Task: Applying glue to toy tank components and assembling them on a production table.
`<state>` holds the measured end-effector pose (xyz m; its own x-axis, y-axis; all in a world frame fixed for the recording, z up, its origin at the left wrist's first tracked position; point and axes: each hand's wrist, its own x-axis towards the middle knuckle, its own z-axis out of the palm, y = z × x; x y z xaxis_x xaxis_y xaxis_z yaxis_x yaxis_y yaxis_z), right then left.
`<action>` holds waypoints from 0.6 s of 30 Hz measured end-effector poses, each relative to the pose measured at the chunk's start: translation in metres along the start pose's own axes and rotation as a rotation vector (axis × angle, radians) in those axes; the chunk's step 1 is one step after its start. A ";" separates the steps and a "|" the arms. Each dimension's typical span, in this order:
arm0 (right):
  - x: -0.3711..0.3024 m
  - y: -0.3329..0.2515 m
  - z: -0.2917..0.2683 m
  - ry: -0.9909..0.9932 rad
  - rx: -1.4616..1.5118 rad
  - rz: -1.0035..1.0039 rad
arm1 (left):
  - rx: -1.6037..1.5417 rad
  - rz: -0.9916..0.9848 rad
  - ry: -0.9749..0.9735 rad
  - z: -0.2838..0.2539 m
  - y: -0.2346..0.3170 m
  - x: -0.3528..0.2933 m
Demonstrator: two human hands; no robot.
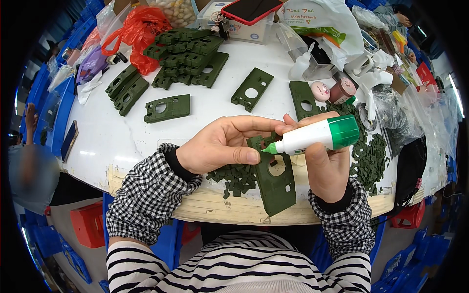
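Near the table's front edge, my left hand (pixel 222 146) pinches the upper end of a dark green plastic model hull plate (pixel 276 188), which has a round hole and hangs tilted toward me. My right hand (pixel 325 168) is wrapped round a white glue bottle (pixel 305 138) with a green cap end and a green nozzle. The nozzle tip points left and meets or nearly meets the plate's upper part, close to my left thumb. Small dark green plastic pieces (pixel 234 179) lie in a pile under and beside my left hand.
More hull plates lie beyond my hands: a stack (pixel 190 56), one single plate (pixel 167 108) and another (pixel 252 90). A larger heap of small green pieces (pixel 370 156) sits at right. A red-cased phone (pixel 250 10), a red plastic bag (pixel 139 36) and a white bag (pixel 325 24) stand along the back.
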<state>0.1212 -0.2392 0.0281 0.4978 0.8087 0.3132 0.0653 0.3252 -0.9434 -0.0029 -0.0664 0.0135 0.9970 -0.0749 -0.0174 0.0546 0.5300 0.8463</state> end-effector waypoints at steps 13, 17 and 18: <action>0.000 -0.005 -0.010 0.021 0.053 0.011 | 0.014 0.010 -0.036 0.000 0.000 -0.001; 0.000 -0.004 -0.010 0.026 0.053 0.011 | 0.012 0.001 -0.037 0.001 0.001 -0.001; 0.000 -0.004 -0.010 0.029 0.056 0.011 | 0.013 -0.004 -0.036 0.001 0.002 -0.001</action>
<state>0.1292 -0.2456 0.0307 0.5231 0.7980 0.2992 0.0122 0.3441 -0.9389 -0.0036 -0.0667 0.0156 0.9942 -0.1071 -0.0016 0.0572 0.5184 0.8532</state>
